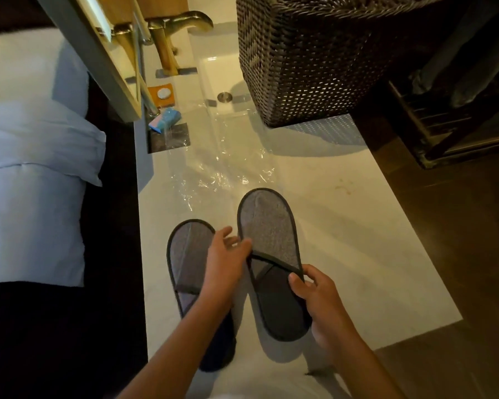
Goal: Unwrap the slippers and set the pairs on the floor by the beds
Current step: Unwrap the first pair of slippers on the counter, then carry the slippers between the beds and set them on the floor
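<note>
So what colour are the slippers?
Grey with a dark trim, seen in the head view: slippers.

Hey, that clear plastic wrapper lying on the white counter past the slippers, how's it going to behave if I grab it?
The clear plastic wrapper looks thin and crumpled, so it will probably be floppy and collapse in the hand. It seems very light and may slide on the glossy white counter when pushed. Its shiny wrinkles suggest a slick, crackly film, unlikely to break.

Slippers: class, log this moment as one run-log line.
slippers unwrapped | right hand grips one | left hand opening strap | wrapper on counter
</note>
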The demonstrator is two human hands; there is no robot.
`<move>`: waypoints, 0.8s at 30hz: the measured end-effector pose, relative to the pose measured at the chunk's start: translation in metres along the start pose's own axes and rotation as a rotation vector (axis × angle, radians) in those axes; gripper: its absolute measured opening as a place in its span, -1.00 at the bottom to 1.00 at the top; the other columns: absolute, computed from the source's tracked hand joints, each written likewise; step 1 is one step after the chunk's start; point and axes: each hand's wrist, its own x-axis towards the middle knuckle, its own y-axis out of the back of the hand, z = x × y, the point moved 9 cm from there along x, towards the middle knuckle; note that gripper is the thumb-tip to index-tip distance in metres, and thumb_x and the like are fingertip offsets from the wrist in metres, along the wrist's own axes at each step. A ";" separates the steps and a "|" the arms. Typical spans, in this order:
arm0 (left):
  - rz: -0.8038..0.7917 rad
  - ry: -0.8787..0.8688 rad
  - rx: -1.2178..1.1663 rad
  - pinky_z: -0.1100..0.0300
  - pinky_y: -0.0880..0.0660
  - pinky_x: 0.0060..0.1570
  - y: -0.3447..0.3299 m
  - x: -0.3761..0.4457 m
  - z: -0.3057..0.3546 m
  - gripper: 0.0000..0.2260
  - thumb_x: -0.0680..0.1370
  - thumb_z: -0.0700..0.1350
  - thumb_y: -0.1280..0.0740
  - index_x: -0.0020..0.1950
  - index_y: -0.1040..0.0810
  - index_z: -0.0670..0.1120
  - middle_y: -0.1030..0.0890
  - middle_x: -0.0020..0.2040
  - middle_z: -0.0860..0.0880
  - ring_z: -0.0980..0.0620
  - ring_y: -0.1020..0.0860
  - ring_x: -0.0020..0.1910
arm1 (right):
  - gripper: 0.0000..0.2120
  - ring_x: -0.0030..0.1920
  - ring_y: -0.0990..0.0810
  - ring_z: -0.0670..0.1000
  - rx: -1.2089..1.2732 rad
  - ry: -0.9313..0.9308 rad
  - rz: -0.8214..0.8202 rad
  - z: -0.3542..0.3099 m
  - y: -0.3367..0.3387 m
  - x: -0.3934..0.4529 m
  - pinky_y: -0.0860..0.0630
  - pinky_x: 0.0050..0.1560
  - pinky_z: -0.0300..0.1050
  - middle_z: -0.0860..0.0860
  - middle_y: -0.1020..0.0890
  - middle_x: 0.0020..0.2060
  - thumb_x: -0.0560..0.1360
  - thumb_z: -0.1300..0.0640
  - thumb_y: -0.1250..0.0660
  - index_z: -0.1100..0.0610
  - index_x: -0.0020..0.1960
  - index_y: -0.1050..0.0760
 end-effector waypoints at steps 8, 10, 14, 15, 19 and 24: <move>-0.070 0.047 -0.274 0.17 -0.66 -0.09 -0.016 -0.036 -0.031 -0.60 0.60 -0.06 -0.31 0.43 -0.39 -0.07 -0.63 0.03 0.04 0.12 -0.69 -0.05 | -0.91 -0.06 -0.74 0.05 -0.105 0.069 0.022 0.012 0.006 -0.027 -0.67 -0.02 0.03 0.05 -0.75 -0.08 0.57 0.09 -0.34 0.03 0.02 -0.62; -0.051 0.033 -0.283 0.15 -0.67 -0.10 -0.010 -0.041 -0.030 -0.66 0.59 -0.10 -0.32 0.36 -0.45 -0.09 -0.66 0.04 -0.03 0.08 -0.70 -0.05 | -0.90 -0.06 -0.74 0.06 -0.086 0.069 0.008 0.016 0.004 -0.036 -0.68 0.02 0.10 0.06 -0.76 -0.09 0.56 0.07 -0.35 0.03 0.02 -0.62; -0.058 0.001 -0.330 0.14 -0.67 -0.11 -0.001 -0.058 -0.031 -0.73 0.58 -0.13 -0.34 0.28 -0.49 -0.08 -0.70 0.03 -0.09 0.04 -0.72 -0.05 | -0.82 -0.06 -0.75 0.08 -0.071 0.124 -0.002 0.004 0.005 -0.046 -0.68 0.00 0.16 0.09 -0.75 -0.06 0.53 0.00 -0.39 0.04 0.09 -0.61; -0.063 -0.007 -0.337 0.13 -0.67 -0.10 0.000 -0.064 -0.032 -0.75 0.58 -0.13 -0.34 0.26 -0.49 -0.06 -0.71 0.01 -0.09 0.03 -0.72 -0.05 | -0.81 -0.05 -0.75 0.09 -0.053 0.147 -0.006 -0.002 0.006 -0.047 -0.68 0.01 0.15 0.10 -0.74 -0.04 0.53 0.01 -0.38 0.04 0.11 -0.61; -0.075 -0.047 -0.395 0.13 -0.64 -0.09 0.003 -0.088 -0.034 -0.83 0.58 -0.16 -0.34 0.13 -0.51 0.06 -0.73 -0.01 -0.08 0.02 -0.72 -0.04 | -0.84 -0.04 -0.74 0.07 -0.034 0.206 -0.083 -0.024 -0.002 -0.057 -0.69 -0.01 0.07 0.09 -0.73 -0.03 0.55 0.07 -0.37 0.08 0.10 -0.60; 0.008 -0.082 -0.429 0.08 -0.65 -0.06 0.022 -0.122 -0.048 -0.77 0.56 -0.13 -0.35 0.21 -0.50 0.03 -0.73 0.03 -0.11 0.01 -0.72 -0.02 | -0.91 -0.10 -0.75 0.02 -0.096 0.210 -0.216 -0.022 -0.018 -0.074 -0.70 -0.07 -0.02 0.05 -0.75 -0.09 0.55 0.09 -0.38 0.03 0.04 -0.60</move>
